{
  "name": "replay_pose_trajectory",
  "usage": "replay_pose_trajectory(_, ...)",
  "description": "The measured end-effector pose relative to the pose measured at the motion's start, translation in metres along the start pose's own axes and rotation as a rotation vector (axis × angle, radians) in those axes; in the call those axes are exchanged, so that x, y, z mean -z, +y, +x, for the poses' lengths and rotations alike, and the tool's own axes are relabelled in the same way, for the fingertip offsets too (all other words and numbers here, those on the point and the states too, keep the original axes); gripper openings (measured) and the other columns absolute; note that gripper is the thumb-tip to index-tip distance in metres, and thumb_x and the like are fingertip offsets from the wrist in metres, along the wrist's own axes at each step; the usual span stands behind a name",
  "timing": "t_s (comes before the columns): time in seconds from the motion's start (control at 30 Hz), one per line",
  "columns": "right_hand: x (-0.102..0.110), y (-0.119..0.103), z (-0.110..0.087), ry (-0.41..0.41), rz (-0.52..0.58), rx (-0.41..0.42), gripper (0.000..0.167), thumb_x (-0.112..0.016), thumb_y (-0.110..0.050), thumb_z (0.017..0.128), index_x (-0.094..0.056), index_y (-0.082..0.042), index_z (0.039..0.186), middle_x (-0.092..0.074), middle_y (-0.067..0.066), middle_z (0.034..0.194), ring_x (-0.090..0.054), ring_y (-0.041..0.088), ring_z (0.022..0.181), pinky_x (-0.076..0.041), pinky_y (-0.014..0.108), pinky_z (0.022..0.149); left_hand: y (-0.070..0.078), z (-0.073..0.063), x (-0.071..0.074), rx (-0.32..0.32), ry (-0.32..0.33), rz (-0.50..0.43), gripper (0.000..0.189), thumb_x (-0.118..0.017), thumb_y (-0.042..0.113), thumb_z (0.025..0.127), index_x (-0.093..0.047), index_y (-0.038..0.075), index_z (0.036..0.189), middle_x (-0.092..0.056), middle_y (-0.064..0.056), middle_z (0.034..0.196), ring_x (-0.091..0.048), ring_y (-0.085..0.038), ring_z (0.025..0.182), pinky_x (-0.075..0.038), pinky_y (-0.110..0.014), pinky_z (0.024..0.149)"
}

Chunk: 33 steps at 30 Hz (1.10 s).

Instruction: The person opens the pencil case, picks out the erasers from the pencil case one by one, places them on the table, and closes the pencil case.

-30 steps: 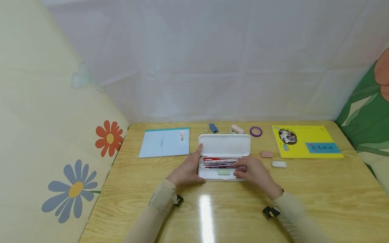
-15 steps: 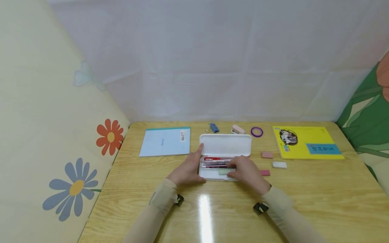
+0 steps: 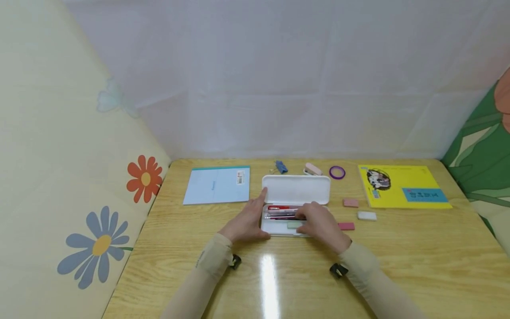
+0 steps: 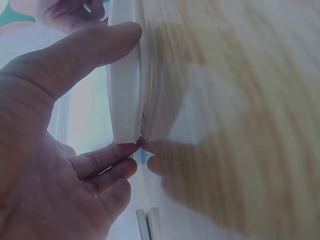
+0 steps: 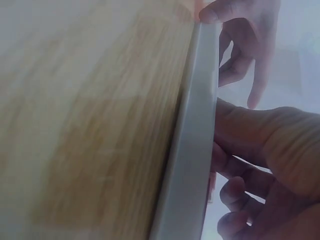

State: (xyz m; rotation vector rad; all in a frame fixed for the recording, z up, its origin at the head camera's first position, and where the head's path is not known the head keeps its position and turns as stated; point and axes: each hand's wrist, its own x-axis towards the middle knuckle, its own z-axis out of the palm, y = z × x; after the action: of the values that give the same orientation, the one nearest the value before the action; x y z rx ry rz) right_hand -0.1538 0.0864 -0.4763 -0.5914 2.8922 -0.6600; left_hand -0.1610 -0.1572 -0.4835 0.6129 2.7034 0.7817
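The white pencil case (image 3: 275, 228) lies with its lid (image 3: 296, 189) raised. My left hand (image 3: 248, 221) grips its left end; in the left wrist view the thumb (image 4: 120, 40) presses the front wall and the fingertips touch the end. Several pens (image 3: 279, 212) lie in the back part of the case. In the front part is a light green eraser (image 3: 294, 225). My right hand (image 3: 318, 223) reaches into the case, thumb and forefinger about the eraser's right end. The case wall (image 5: 192, 135) hides those fingertips in the right wrist view.
A pink-red block (image 3: 346, 226), a pink eraser (image 3: 350, 203) and a white eraser (image 3: 366, 215) lie right of the case. Behind it are a blue binder clip (image 3: 281, 167), a pink stapler (image 3: 313, 169) and a purple ring (image 3: 337, 173). Blue (image 3: 215, 186) and yellow (image 3: 406, 181) booklets flank these.
My right hand has moved left inside the case, from its right end to the green eraser, uncovering the pink-red block on the table. My left hand stays on the case.
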Motion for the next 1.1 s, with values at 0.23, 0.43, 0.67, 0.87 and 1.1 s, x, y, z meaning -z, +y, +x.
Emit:
replay_pose_trajectory(0.23, -0.0002, -0.0028, 0.0066, -0.040, -0.071, -0.006, 0.029, -0.094, -0.024, 0.069, -0.075, -0.015, 0.089, -0.069, -0.004, 0.084, -0.057, 0.014, 0.080, -0.052, 0.034, 0.076, -0.0002, 0.0005, 0.0005, -0.004, -0.002, -0.002, 0.140, -0.094, 0.025, 0.068, 0.007, 0.014, 0.164, -0.028, -0.016, 0.166, -0.037, -0.034, 0.145, -0.037, -0.046, 0.121)
replay_pose_trajectory(0.43, -0.0016, -0.0014, 0.0080, -0.046, -0.071, -0.003, 0.027, -0.093, -0.023, 0.070, -0.072, -0.016, 0.085, -0.067, -0.005, 0.080, -0.055, 0.013, 0.078, -0.052, 0.032, 0.074, -0.0001, 0.0004, 0.0009, -0.007, -0.006, 0.000, 0.139, -0.094, 0.025, 0.068, 0.007, 0.014, 0.164, -0.028, -0.016, 0.167, -0.037, -0.034, 0.145, -0.036, -0.046, 0.121)
replay_pose_trajectory(0.67, -0.0015, 0.0025, 0.0041, -0.047, -0.014, 0.007, 0.018, -0.089, -0.022, 0.076, -0.073, -0.019, 0.083, -0.068, -0.007, 0.079, -0.055, 0.012, 0.077, -0.052, 0.033, 0.077, -0.0009, 0.0001, 0.0006, -0.016, -0.001, -0.003, 0.139, -0.094, 0.025, 0.069, 0.006, 0.011, 0.164, -0.028, -0.017, 0.167, -0.036, -0.035, 0.145, -0.037, -0.048, 0.121)
replay_pose_trajectory(0.87, 0.0005, 0.0046, 0.0005, -0.028, -0.011, 0.043, 0.006, -0.082, -0.016, 0.083, -0.077, -0.018, 0.086, -0.073, -0.005, 0.084, -0.060, 0.013, 0.082, -0.054, 0.037, 0.082, -0.0019, 0.0003, 0.0002, -0.034, 0.007, 0.014, 0.140, -0.095, 0.026, 0.068, 0.005, 0.008, 0.164, -0.028, -0.018, 0.166, -0.037, -0.036, 0.144, -0.037, -0.047, 0.121)
replay_pose_trajectory(1.1, 0.0041, 0.0053, -0.0013, -0.020, 0.010, 0.058, 0.003, -0.078, -0.014, 0.087, -0.077, -0.016, 0.088, -0.072, -0.005, 0.084, -0.057, 0.012, 0.080, -0.053, 0.035, 0.080, -0.0018, 0.0006, 0.0005, -0.037, 0.004, 0.024, 0.139, -0.094, 0.027, 0.069, 0.005, 0.008, 0.164, -0.028, -0.018, 0.166, -0.037, -0.035, 0.144, -0.037, -0.047, 0.121)
